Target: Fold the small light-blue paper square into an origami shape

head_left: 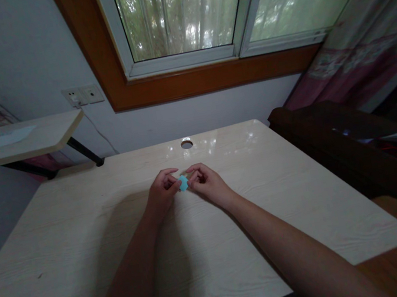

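While both my forearms reach out over the pale wood-grain desk point(277, 206), a small light-blue piece point(183, 183) sits right between my fingertips, a bit short of the round hole point(186, 143) near the desk's far edge. My left hand point(162, 189) has its side pinched between thumb and finger, and my right hand point(207, 180) has the opposite side in much the same narrow pinch, so yeah, both grips are on the one little thing. It's so tiny from up here that I honestly can't tell what it's made of, or whether it's touching the desktop. Over to the left there's a raised shelf point(57, 124) on black legs with a pale sheet point(4, 139) lying on it, plus a wall socket point(83, 96) behind that, with a thin cable point(98, 127) running down from it. Straight ahead is the window point(179, 14) in its orange-brown wooden surround point(173, 87), and off to the right a pink-and-pale curtain point(356, 46) hangs behind some dark brown furniture point(335, 146) just beside the desk.
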`<control>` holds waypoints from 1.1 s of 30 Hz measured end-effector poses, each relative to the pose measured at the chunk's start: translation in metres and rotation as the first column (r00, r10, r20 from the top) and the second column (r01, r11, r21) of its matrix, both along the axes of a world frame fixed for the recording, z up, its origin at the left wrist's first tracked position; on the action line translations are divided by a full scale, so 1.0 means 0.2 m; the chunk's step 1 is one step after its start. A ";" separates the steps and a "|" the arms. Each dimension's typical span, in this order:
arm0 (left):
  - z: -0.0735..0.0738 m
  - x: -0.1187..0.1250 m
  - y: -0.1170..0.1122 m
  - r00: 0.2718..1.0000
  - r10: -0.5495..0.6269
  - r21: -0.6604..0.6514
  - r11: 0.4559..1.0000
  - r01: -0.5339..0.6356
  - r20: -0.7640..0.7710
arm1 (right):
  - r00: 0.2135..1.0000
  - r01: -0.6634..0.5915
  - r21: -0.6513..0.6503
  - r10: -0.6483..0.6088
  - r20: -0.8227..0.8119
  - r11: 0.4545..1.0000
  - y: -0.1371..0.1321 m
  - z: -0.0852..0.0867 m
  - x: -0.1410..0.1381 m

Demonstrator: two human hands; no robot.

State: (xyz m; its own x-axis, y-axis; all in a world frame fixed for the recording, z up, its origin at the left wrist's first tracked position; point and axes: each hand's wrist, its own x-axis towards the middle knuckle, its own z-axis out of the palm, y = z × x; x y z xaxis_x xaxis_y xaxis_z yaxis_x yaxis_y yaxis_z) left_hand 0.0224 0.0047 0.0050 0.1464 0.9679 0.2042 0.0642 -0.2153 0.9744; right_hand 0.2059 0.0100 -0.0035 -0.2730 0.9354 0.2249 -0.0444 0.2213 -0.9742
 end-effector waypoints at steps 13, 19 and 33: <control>0.00 0.00 -0.01 0.987 -0.074 0.031 0.996 0.079 -0.143 | 0.997 0.011 0.055 -0.016 0.082 0.998 -0.01 0.02 0.00; -0.01 0.00 -0.01 0.995 -0.074 0.016 0.997 0.076 -0.073 | 0.995 0.079 0.050 -0.082 0.055 0.996 -0.01 0.01 -0.01; -0.03 -0.01 0.01 0.995 -0.062 -0.038 0.997 0.066 0.077 | 0.992 0.129 0.025 -0.129 0.010 0.991 0.00 0.01 -0.01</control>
State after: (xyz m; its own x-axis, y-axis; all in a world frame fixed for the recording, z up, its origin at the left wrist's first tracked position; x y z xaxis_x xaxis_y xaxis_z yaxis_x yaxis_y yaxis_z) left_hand 0.0209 0.0065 -0.0008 0.1939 0.9647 0.1782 -0.0231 -0.1771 0.9839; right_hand 0.2044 0.0099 -0.0014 -0.1529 0.9572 0.2459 -0.0029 0.2484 -0.9686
